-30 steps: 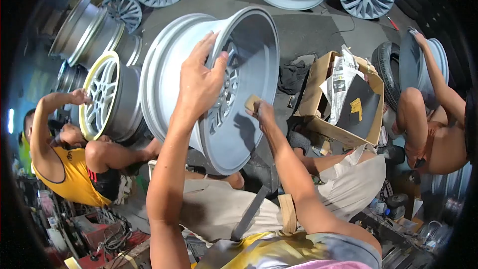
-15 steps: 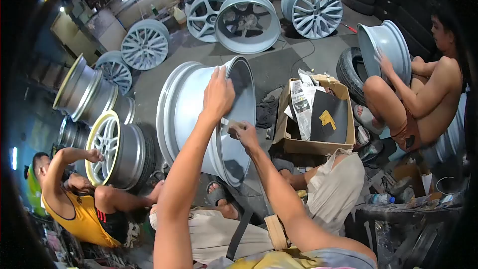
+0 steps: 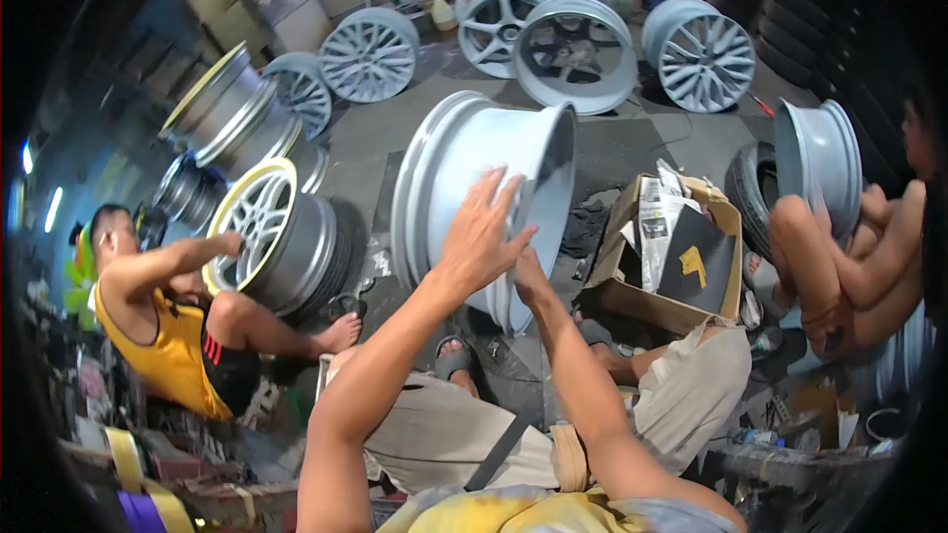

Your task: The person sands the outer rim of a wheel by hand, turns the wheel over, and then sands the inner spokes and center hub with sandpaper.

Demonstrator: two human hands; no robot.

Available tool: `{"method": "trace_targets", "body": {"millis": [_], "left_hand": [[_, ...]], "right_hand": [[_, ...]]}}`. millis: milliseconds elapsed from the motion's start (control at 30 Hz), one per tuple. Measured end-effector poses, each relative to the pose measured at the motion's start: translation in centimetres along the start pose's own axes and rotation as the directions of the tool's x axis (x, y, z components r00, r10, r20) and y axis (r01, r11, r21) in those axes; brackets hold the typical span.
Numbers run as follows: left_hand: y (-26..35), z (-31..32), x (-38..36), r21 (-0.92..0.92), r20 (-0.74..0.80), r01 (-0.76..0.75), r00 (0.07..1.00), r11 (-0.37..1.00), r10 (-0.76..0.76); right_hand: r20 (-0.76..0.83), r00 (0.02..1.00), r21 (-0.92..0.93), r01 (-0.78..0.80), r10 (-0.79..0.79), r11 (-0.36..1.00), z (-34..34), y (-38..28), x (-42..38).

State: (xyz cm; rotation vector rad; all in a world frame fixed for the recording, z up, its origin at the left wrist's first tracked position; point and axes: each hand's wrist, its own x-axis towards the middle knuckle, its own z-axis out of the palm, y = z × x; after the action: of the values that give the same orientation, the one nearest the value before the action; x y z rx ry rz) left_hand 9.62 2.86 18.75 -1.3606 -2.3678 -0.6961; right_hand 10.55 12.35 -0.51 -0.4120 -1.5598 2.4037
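Observation:
A grey-primed wheel rim (image 3: 494,143) stands on edge between my legs, its broad barrel facing me. My left hand (image 3: 482,242) is at the near side of the barrel, fingers spread and thumb out, holding nothing. Just right of it, my right hand (image 3: 533,274) is at the rim's near edge, its fingers bent. The left thumb and the rim's edge partly cover those fingers, so whatever they pinch cannot be made out.
A cardboard box (image 3: 660,313) with newspaper (image 3: 656,237) and dark sheets stands to the right. A person in a yellow top (image 3: 163,350) works on a yellow-edged wheel (image 3: 252,222) at left. Another person (image 3: 869,266) sits at right beside a grey rim (image 3: 825,163). More wheels (image 3: 578,54) line the back.
The whole view has shifted, with the surroundings now further right. My left hand has come off the rim's upper edge, down toward me. The small pale piece in my right hand is now hidden.

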Motion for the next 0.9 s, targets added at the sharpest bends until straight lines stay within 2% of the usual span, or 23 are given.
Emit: {"method": "trace_targets", "body": {"millis": [33, 67, 167, 233, 367, 433, 467, 533, 567, 600, 667, 733, 767, 800, 833, 900], "left_hand": [[0.2, -0.1, -0.1, -0.008, 0.037, 0.01, 0.999, 1.0, -0.01], [0.3, -0.2, -0.1, -0.016, 0.073, 0.02, 0.997, 1.0, -0.018], [0.2, -0.1, -0.5, -0.002, 0.079, 0.058, 0.995, 0.998, -0.058], [0.2, -0.4, -0.6, -0.005, 0.071, 0.058, 0.996, 0.998, -0.058], [0.2, -1.1, -0.1, -0.03, 0.037, 0.052, 0.998, 0.998, -0.051], [0.7, -1.2, 0.3, -0.076, -0.035, 0.052, 0.998, 0.996, -0.055], [0.9, -1.1, 0.6, -0.081, -0.028, 0.057, 0.998, 0.995, -0.06], [1.3, -0.7, 1.4, -0.024, -0.013, 0.101, 0.995, 0.995, -0.101], [1.5, 0.0, 1.8, -0.013, -0.044, 0.101, 0.994, 0.995, -0.102], [1.6, 0.6, 2.3, -0.022, -0.032, 0.102, 0.994, 0.995, -0.103], [1.9, 2.0, 3.1, 0.056, -0.04, 0.113, 0.993, 0.992, -0.11], [1.7, 4.0, 3.2, 0.102, -0.031, 0.123, 0.992, 0.987, -0.12], [1.2, 5.0, 3.1, 0.208, -0.086, 0.113, 0.992, 0.972, -0.097], [0.8, 5.7, 3.0, 0.313, -0.137, 0.108, 0.988, 0.944, -0.068], [0.7, 5.2, 3.0, 0.312, -0.127, 0.113, 0.989, 0.943, -0.076], [-0.4, 3.6, 2.7, 0.318, -0.005, 0.194, 0.979, 0.928, -0.203]], "right_hand": [[0.043, 0.999, 0.207, -0.042, 0.034, 0.977, 1.3, -1.3, -0.9], [0.132, 0.986, 0.187, -0.122, 0.098, 0.975, 1.6, -2.9, -2.1], [0.199, 0.966, 0.236, -0.209, 0.163, 0.949, 2.0, -2.6, -2.2], [0.081, 0.947, 0.284, -0.322, 0.312, 0.903, 3.0, -4.9, -4.2], [0.093, 0.935, 0.232, -0.354, 0.341, 0.906, 2.5, -2.8, -4.3], [0.07, 0.905, 0.318, -0.42, 0.421, 0.85, 3.1, -2.6, -5.1], [0.066, 0.901, 0.319, -0.426, 0.428, 0.847, 3.0, -1.6, -5.0], [0.138, 0.942, 0.282, -0.334, 0.307, 0.899, 3.5, -0.5, -5.3], [0.107, 0.947, 0.305, -0.32, 0.302, 0.897, 3.7, 0.1, -5.7], [0.095, 0.972, 0.306, -0.233, 0.214, 0.923, 4.1, 1.3, -5.9], [0.099, 0.972, 0.388, -0.234, 0.212, 0.892, 3.5, 6.6, -4.2], [0.097, 0.953, 0.485, -0.298, 0.288, 0.822, 5.1, 3.8, -7.0], [0.177, 0.971, 0.365, -0.215, 0.159, 0.906, 4.7, 5.7, -6.5], [0.18, 0.984, 0.283, -0.048, -0.004, 0.958, 5.2, 6.8, -6.8], [0.217, 0.975, 0.21, -0.097, 0.05, 0.973, 5.4, 7.4, -6.4], [0.236, 0.953, 0.109, -0.219, 0.189, 0.97, 6.2, 6.2, -6.7]]}}
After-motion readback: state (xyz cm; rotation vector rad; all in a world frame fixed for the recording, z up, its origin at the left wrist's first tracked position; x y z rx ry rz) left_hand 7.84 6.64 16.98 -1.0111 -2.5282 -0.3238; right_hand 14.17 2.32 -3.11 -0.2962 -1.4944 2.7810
